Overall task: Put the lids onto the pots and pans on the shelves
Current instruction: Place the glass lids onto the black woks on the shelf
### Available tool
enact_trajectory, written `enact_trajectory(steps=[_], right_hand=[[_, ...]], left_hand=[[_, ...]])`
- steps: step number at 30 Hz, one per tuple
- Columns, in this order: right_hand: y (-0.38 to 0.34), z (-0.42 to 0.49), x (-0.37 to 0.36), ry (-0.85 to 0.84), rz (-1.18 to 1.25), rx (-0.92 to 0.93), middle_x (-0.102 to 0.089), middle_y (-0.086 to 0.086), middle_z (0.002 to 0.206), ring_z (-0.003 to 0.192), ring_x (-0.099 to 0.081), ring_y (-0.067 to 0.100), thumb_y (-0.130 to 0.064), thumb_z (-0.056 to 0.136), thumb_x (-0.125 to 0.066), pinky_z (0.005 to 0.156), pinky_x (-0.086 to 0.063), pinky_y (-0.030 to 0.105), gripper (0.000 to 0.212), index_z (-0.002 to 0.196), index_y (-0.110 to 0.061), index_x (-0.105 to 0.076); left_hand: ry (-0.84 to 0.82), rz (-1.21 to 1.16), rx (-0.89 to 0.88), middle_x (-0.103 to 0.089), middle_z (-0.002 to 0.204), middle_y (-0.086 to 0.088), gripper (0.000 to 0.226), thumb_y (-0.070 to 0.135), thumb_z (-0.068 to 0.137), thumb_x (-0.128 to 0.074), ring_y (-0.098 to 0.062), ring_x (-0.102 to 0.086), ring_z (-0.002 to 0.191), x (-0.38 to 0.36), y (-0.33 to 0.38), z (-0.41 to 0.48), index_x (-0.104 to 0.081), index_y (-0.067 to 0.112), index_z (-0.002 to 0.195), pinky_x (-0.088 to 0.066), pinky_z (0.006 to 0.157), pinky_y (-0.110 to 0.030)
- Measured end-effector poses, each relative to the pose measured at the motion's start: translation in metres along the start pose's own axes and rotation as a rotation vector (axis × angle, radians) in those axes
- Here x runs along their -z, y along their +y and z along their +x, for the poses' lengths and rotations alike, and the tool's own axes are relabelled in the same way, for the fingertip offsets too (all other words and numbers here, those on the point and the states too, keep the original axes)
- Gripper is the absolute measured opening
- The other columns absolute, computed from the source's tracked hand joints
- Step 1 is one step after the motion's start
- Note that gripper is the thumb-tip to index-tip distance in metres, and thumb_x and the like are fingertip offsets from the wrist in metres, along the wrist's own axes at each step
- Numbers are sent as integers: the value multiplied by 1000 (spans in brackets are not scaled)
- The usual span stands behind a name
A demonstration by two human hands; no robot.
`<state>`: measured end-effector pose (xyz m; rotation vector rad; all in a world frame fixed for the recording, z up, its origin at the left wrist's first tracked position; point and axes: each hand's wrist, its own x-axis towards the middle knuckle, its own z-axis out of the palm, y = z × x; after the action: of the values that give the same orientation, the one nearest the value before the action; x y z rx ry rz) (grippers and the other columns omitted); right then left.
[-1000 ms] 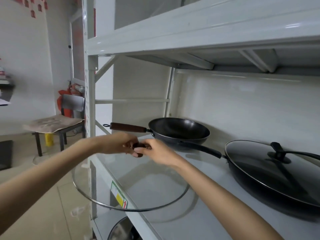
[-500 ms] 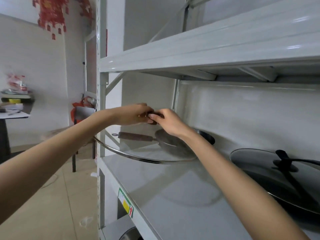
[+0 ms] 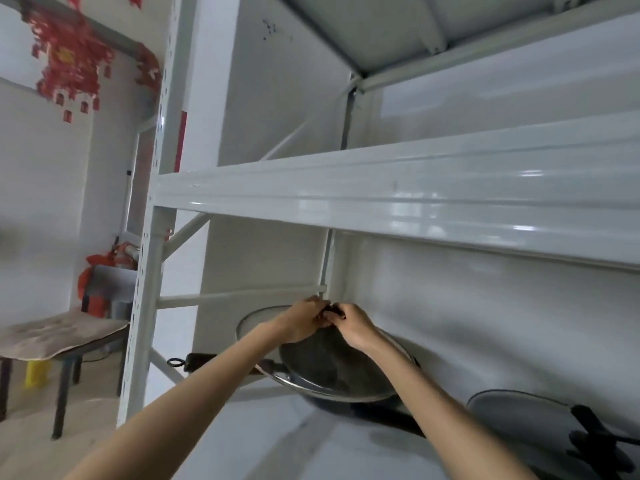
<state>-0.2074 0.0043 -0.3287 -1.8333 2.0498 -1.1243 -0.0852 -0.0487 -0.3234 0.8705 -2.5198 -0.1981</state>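
A round glass lid (image 3: 332,379) with a metal rim lies tilted over the black wok (image 3: 346,401) at the back left of the shelf. The near edge of the lid rests at the wok's rim; its far edge stands higher. My left hand (image 3: 300,322) and my right hand (image 3: 351,323) both pinch the lid's dark knob from either side. The wok's brown wooden handle (image 3: 204,361) sticks out to the left. At the lower right sits a black pan with its own glass lid (image 3: 519,424) and black knob on it.
The white metal shelf board (image 3: 277,438) runs under the pans, with a thick beam (image 3: 381,199) of the upper shelf overhead. The rack's upright post (image 3: 149,271) stands at the left. A chair with a cushion (image 3: 59,336) sits on the floor beyond.
Both hands carried the glass lid from in front of the shelf edge up and back, and it now sits over the wok. The camera tilted upward.
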Motion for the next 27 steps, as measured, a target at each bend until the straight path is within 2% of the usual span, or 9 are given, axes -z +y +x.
enact_trajectory(steps=[4,5,8,9,12,16,19,22,27], right_hand=[[29,35,-4,13,-20,-87,-68,11,119,109,-63,26,-27,96,-50,93,-47,35,32,119,-9,-63],[36,43,-5,21,-32,-108,-69,11,117,105,-63,26,-27,96,-50,90,-48,35,29,113,-9,-64],[53,63,-5,28,-67,-160,-68,9,97,86,-60,21,-27,95,-51,66,-45,28,17,91,-14,-61],[58,68,-6,35,-65,-173,-66,8,94,84,-60,22,-26,95,-51,65,-44,28,16,90,-15,-61],[73,79,-11,38,-65,-219,-67,10,96,91,-63,25,-26,95,-51,79,-48,34,23,99,-7,-64],[92,80,-20,25,-100,-260,-65,11,97,85,-57,20,-25,96,-49,72,-42,29,20,94,-8,-60],[100,84,-22,56,-116,-264,-64,14,97,88,-61,24,-25,96,-49,71,-40,28,20,93,-9,-60],[99,86,-22,52,-136,-261,-67,21,113,104,-64,32,-22,96,-49,72,-40,29,30,106,2,-63],[94,83,-21,54,-205,-257,-65,22,120,108,-63,33,-18,98,-45,88,-49,36,31,113,2,-63]], left_hand=[[14,-69,-2,-54,128,-18,35,19,97,-48,-30,-53,118,-30,-15,41,-53,4,128,-38,99,-31],[14,-88,0,-54,127,-18,34,20,97,-48,-30,-53,118,-37,-18,52,-54,4,126,-38,99,-31],[15,-135,3,-54,126,-22,33,17,95,-49,-33,-53,116,-58,-28,75,-55,2,124,-38,98,-31],[16,-145,5,-54,126,-22,33,16,95,-49,-32,-53,116,-64,-31,80,-54,2,124,-38,98,-31],[10,-169,6,-51,131,-21,35,13,94,-49,-32,-52,120,-80,-35,93,-53,3,127,-38,102,-32],[-62,-119,-4,-50,132,-22,37,17,96,-46,-33,-50,123,-99,-39,103,-50,3,130,-34,105,-34],[-68,-101,-9,-50,132,-22,38,17,96,-45,-34,-49,124,-106,-42,110,-48,5,132,-33,108,-36],[-60,-94,-17,-51,132,-22,39,16,96,-46,-34,-49,124,-108,-42,114,-47,5,133,-33,107,-36],[-88,-70,-24,-51,133,-23,38,14,97,-43,-35,-49,123,-106,-41,116,-47,5,134,-35,108,-38]])
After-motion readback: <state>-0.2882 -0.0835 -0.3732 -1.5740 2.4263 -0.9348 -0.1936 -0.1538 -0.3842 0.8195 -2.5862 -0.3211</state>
